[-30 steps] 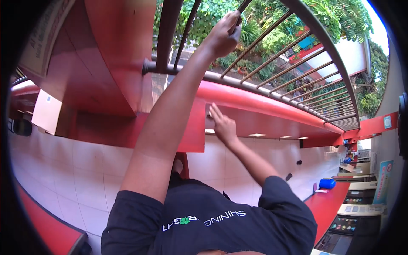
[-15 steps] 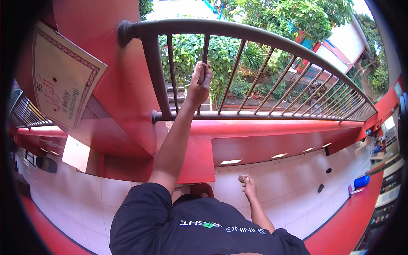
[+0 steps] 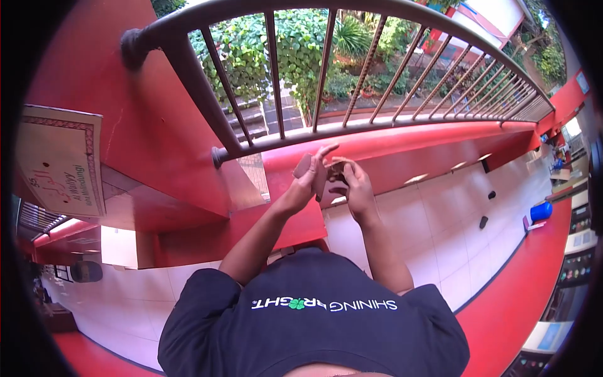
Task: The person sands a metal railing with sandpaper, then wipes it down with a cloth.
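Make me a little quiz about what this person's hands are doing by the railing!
1. True or false: the left hand is gripping a bar of the metal railing.
2. What colour is the ledge under the railing? A) blue B) red C) green
3. Short answer: which hand has the flat brown piece lying against its palm?

Key: 1. False, it is held in front of the ledge, close to the right hand. 2. B. 3. The left hand.
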`<state>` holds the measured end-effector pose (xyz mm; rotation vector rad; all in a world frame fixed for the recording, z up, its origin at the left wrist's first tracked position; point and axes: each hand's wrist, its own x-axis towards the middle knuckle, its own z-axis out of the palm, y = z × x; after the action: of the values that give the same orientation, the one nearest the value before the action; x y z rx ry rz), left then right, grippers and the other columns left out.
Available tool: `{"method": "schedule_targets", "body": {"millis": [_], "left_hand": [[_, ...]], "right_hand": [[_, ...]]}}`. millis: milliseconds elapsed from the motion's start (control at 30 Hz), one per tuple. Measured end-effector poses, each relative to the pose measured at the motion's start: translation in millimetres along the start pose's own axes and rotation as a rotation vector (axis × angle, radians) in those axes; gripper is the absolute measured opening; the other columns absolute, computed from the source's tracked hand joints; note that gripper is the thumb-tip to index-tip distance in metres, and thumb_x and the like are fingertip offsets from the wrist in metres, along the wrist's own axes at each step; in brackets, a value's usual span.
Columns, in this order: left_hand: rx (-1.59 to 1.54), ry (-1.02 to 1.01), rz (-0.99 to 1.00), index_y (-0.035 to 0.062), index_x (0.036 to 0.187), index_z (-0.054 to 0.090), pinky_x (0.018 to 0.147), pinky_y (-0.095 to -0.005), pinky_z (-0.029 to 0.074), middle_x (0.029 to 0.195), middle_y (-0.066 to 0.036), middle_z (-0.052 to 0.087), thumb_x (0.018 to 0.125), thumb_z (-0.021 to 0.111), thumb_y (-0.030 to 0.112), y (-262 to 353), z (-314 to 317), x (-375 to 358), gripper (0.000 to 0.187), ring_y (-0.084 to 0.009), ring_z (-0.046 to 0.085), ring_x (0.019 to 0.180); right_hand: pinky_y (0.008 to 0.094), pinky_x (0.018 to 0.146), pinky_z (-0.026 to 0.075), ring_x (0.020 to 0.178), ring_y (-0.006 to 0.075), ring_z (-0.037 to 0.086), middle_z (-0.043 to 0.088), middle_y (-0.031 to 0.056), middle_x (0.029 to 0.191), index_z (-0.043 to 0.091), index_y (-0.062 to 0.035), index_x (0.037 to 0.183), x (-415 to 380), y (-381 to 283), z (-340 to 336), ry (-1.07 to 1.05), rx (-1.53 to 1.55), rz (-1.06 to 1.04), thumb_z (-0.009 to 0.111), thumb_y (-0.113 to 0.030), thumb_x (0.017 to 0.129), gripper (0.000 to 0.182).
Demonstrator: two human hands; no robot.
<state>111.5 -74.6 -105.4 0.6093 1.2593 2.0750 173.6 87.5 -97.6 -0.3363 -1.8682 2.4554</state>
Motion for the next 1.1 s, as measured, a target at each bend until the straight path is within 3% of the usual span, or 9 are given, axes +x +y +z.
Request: {"method": "schedule_targets", "body": {"millis": [33,67,267,400,467,533,767,933,1100], "left_hand": [[0.135,0.012,-0.042,0.0114,0.155,0.038,0.088,-0.0274,0.051,0.142,-0.011,0.054,0.109,0.027,0.057,13.5,-4.5,-4.9,0.066,-0.0157,0.059,0.117],[0.085,0.073,0.104,0.0157,0.146,0.051,0.06,-0.0223,0.044,0.105,-0.004,0.056,0.111,0.024,0.054,8.1,0.1,0.6,0.058,-0.0092,0.054,0.075],[0.097,-0.038,-0.116,0.0078,0.14,0.056,0.069,-0.024,0.049,0.12,-0.008,0.063,0.113,0.025,0.047,43.2,-27.6,-13.5,0.056,-0.0138,0.065,0.095],[0.285,0.156,-0.135,0.0027,0.143,0.052,0.107,-0.0341,0.047,0.136,-0.01,0.061,0.114,0.026,0.043,47.1,-38.9,-16.3,0.057,-0.0216,0.06,0.126],[0.388,0.098,0.101,0.0034,0.145,0.05,0.103,-0.034,0.049,0.137,-0.009,0.06,0.113,0.025,0.045,35.2,-44.6,-11.0,0.058,-0.0197,0.063,0.119],[0.333,0.072,-0.123,0.0028,0.147,0.047,0.101,-0.0329,0.049,0.14,-0.01,0.055,0.112,0.028,0.048,34.8,-44.2,-13.8,0.06,-0.0179,0.061,0.119],[0.155,0.079,0.138,-0.0023,0.143,0.049,0.106,-0.0358,0.045,0.134,-0.013,0.059,0.101,0.052,0.063,-24.5,-62.4,-6.5,0.077,-0.0211,0.058,0.125],[0.271,0.232,0.341,-0.0009,0.136,0.054,0.098,-0.0335,0.046,0.12,-0.01,0.065,0.099,0.048,0.069,-50.1,-74.4,1.2,0.079,-0.0184,0.061,0.112],[0.111,0.532,0.418,0.006,0.106,0.052,0.071,-0.0259,0.044,0.089,-0.004,0.061,0.106,0.053,0.023,-16.1,-93.5,4.4,0.017,-0.009,0.056,0.078]], "right_hand": [[0.0298,0.077,0.058,0.09,0.0118,0.066,0.069,0.0046,0.109,0.06,-0.0088,0.128,1.3,-8.6,9.7,0.005,0.044,0.005,0.041,-0.03,0.112,0.033],[0.0318,0.076,0.059,0.088,0.0121,0.066,0.067,0.0048,0.107,0.056,-0.0081,0.128,6.2,-10.4,13.8,-0.045,0.046,-0.037,0.043,-0.028,0.112,0.029],[0.0361,0.074,0.061,0.093,0.0171,0.065,0.06,0.0103,0.117,0.043,-0.0093,0.134,14.5,0.8,43.0,-0.004,0.011,0.019,0.051,-0.022,0.108,0.03],[0.0356,0.08,0.058,0.11,0.0245,0.06,0.04,0.0163,0.138,0.044,-0.0104,0.133,12.6,14.9,56.0,0.237,-0.35,-0.285,0.069,-0.033,0.098,0.049],[0.0368,0.086,0.058,0.117,0.027,0.056,0.035,0.018,0.141,0.053,-0.0056,0.127,11.4,15.7,55.4,0.22,-0.707,-0.395,0.079,-0.036,0.089,0.056],[0.0355,0.091,0.057,0.115,0.0249,0.058,0.039,0.0155,0.139,0.058,-0.0048,0.124,11.4,21.6,63.9,0.102,-0.561,-0.262,0.083,-0.031,0.087,0.052],[0.0356,0.103,0.052,0.113,0.0199,0.061,0.049,0.0099,0.128,0.061,-0.0051,0.112,20.9,62.4,59.7,0.136,-0.314,-0.145,0.083,-0.016,0.086,0.035],[0.0297,0.09,0.054,0.11,0.0144,0.061,0.056,0.0046,0.12,0.058,-0.0038,0.118,24.5,84.9,59.4,0.196,-0.32,-0.309,0.076,-0.011,0.093,0.033],[0.0238,0.066,0.052,0.085,0.012,0.066,0.068,0.0044,0.102,0.052,-0.0058,0.113,32.6,-3.2,49.3,0.399,-0.029,-0.24,0.054,-0.016,0.107,0.012]]}}
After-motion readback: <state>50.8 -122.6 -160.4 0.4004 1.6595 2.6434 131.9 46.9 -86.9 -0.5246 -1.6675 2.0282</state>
